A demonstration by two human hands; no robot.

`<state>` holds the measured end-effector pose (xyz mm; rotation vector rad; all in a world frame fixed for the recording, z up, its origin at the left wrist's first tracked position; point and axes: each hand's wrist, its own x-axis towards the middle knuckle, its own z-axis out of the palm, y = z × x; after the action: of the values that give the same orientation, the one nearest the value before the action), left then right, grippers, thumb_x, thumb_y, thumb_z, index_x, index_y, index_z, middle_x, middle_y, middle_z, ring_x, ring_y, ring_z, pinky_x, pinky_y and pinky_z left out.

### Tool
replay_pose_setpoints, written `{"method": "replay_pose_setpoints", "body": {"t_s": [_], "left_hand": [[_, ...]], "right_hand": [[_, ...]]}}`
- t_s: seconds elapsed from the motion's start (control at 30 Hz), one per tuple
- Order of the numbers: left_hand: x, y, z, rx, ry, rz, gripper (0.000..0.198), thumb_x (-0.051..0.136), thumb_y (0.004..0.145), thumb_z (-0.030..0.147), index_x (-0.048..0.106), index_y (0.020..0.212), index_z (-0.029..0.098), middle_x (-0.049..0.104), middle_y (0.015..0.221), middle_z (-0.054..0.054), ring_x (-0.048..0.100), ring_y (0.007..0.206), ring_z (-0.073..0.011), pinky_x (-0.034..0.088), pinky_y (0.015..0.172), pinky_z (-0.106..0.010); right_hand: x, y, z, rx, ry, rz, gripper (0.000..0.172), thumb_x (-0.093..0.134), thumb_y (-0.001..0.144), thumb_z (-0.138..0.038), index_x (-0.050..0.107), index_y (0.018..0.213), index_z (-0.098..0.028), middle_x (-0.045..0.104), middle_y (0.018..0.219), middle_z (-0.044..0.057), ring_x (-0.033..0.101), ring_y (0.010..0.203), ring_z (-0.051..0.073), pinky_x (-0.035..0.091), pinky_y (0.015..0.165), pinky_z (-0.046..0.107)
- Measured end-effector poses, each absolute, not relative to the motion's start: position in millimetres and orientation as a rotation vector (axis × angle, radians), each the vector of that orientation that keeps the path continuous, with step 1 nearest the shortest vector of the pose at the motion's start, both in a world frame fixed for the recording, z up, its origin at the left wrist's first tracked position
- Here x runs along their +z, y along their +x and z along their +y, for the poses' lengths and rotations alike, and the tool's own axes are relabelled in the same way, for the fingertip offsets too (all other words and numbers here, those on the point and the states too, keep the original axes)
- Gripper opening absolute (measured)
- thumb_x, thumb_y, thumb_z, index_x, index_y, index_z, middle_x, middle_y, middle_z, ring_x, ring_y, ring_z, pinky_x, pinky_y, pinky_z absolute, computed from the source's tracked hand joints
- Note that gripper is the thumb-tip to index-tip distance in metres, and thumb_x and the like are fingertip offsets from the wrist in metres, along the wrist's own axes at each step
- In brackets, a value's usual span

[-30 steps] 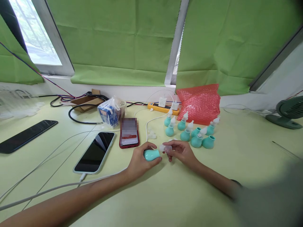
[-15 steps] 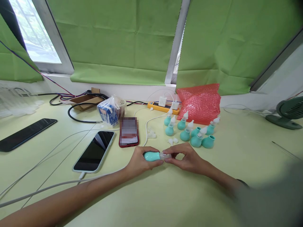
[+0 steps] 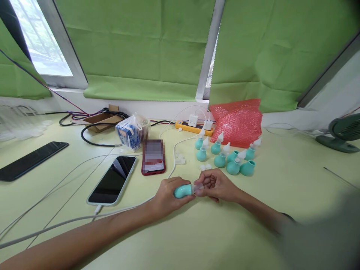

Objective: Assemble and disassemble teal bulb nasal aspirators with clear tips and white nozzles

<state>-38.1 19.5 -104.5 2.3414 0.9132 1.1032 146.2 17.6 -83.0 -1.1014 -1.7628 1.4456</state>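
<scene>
My left hand (image 3: 170, 197) is wrapped round a turquoise squeeze bulb (image 3: 182, 191) that lies sideways, its neck pointing right. At the neck sits a clear plastic nozzle (image 3: 197, 187), pinched between the thumb and fingers of my right hand (image 3: 218, 184). The fingers partly hide the nozzle. Beyond my right hand stands a group of several turquoise bulbs (image 3: 220, 160); most have whitish nozzles on top. One bulb at the group's right (image 3: 248, 168) has an open neck. Small white caps (image 3: 208, 166) lie just behind my right hand.
A white-edged phone (image 3: 112, 180) on its cable, a red-cased phone (image 3: 153, 157) and a black slab (image 3: 33, 161) lie left. Behind are a bagged blue box (image 3: 129, 134), a yellow power strip (image 3: 194, 128) and a red bubble-wrap bag (image 3: 236, 123). A green fan (image 3: 340, 135) stands right.
The bulb has shifted slightly right and down and tilted in my left hand. My right fingers have curled in and turned around the nozzle.
</scene>
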Motion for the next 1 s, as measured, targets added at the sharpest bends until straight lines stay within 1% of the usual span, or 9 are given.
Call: {"method": "replay_pose_setpoints", "body": {"t_s": [0.2, 0.33, 0.43, 0.5, 0.6, 0.7, 0.77, 0.9, 1.0], "left_hand": [[-105, -38, 19, 1.025, 2.442, 0.902, 0.023, 0.059, 0.068, 0.033, 0.060, 0.082, 0.014, 0.060, 0.065, -0.003, 0.055, 0.058, -0.0123, 0.041, 0.052, -0.020], [-106, -38, 20, 1.032, 2.423, 0.960, 0.023, 0.059, 0.068, 0.033, 0.059, 0.083, 0.015, 0.060, 0.066, -0.003, 0.055, 0.059, -0.0127, 0.041, 0.053, -0.021], [-104, -38, 19, 1.032, 2.432, 0.930, 0.024, 0.057, 0.069, 0.033, 0.060, 0.084, 0.014, 0.060, 0.064, -0.003, 0.055, 0.058, -0.0129, 0.041, 0.052, -0.021], [-103, -38, 18, 1.036, 2.418, 0.892, 0.024, 0.056, 0.070, 0.032, 0.060, 0.085, 0.014, 0.060, 0.065, -0.004, 0.055, 0.058, -0.0129, 0.041, 0.053, -0.021], [-100, -38, 17, 1.068, 2.332, 0.868, 0.023, 0.056, 0.070, 0.032, 0.061, 0.085, 0.015, 0.062, 0.069, -0.005, 0.055, 0.060, -0.0130, 0.042, 0.055, -0.022], [-99, -37, 17, 1.095, 2.229, 0.895, 0.023, 0.059, 0.067, 0.032, 0.061, 0.085, 0.016, 0.064, 0.074, -0.005, 0.057, 0.063, -0.0139, 0.043, 0.059, -0.022], [-98, -37, 17, 1.093, 2.167, 0.938, 0.022, 0.060, 0.066, 0.031, 0.061, 0.083, 0.016, 0.065, 0.077, -0.005, 0.058, 0.066, -0.0145, 0.044, 0.062, -0.023], [-97, -36, 19, 1.061, 2.058, 1.060, 0.020, 0.060, 0.065, 0.029, 0.063, 0.080, 0.017, 0.066, 0.077, -0.003, 0.059, 0.068, -0.0152, 0.044, 0.061, -0.022], [-96, -36, 19, 1.042, 2.007, 1.107, 0.020, 0.060, 0.064, 0.030, 0.063, 0.078, 0.016, 0.065, 0.074, -0.002, 0.058, 0.063, -0.0145, 0.043, 0.057, -0.021]], "right_hand": [[-89, 144, 25, 1.728, -1.114, -1.529, 0.033, 0.071, 0.052, -0.028, 0.042, 0.064, -0.017, 0.048, 0.039, -0.009, 0.028, 0.023, 0.000, 0.017, 0.022, 0.012], [-93, 142, 27, 1.756, -1.141, -1.410, 0.033, 0.070, 0.052, -0.027, 0.040, 0.062, -0.017, 0.039, 0.032, -0.013, 0.020, 0.023, -0.001, 0.008, 0.024, 0.012], [-88, 141, 24, 1.745, -1.171, -1.472, 0.034, 0.070, 0.052, -0.028, 0.039, 0.061, -0.017, 0.039, 0.033, -0.013, 0.020, 0.024, -0.001, 0.009, 0.025, 0.013], [-80, 141, 20, 1.684, -1.197, -1.575, 0.033, 0.069, 0.053, -0.029, 0.040, 0.063, -0.017, 0.046, 0.038, -0.010, 0.028, 0.026, 0.000, 0.017, 0.026, 0.012], [-63, 142, 12, 1.381, -1.233, -1.844, 0.027, 0.066, 0.059, -0.031, 0.048, 0.073, -0.017, 0.061, 0.060, -0.001, 0.049, 0.042, 0.007, 0.036, 0.037, 0.017], [-48, 150, 13, 0.910, -1.246, -2.023, 0.022, 0.059, 0.066, -0.033, 0.056, 0.081, -0.017, 0.063, 0.082, 0.005, 0.057, 0.063, 0.013, 0.046, 0.051, 0.022], [-46, 160, 21, 0.615, -1.281, -2.045, 0.019, 0.055, 0.070, -0.032, 0.057, 0.081, -0.017, 0.062, 0.083, 0.005, 0.058, 0.066, 0.014, 0.047, 0.056, 0.024], [-57, 184, 45, 0.197, -1.450, -2.258, 0.016, 0.052, 0.070, -0.029, 0.059, 0.077, -0.015, 0.061, 0.066, 0.004, 0.055, 0.057, 0.014, 0.043, 0.053, 0.025], [-70, 195, 55, -0.079, -1.548, -2.396, 0.022, 0.051, 0.071, -0.029, 0.059, 0.085, -0.015, 0.060, 0.067, 0.005, 0.056, 0.063, 0.018, 0.040, 0.055, 0.026]]}}
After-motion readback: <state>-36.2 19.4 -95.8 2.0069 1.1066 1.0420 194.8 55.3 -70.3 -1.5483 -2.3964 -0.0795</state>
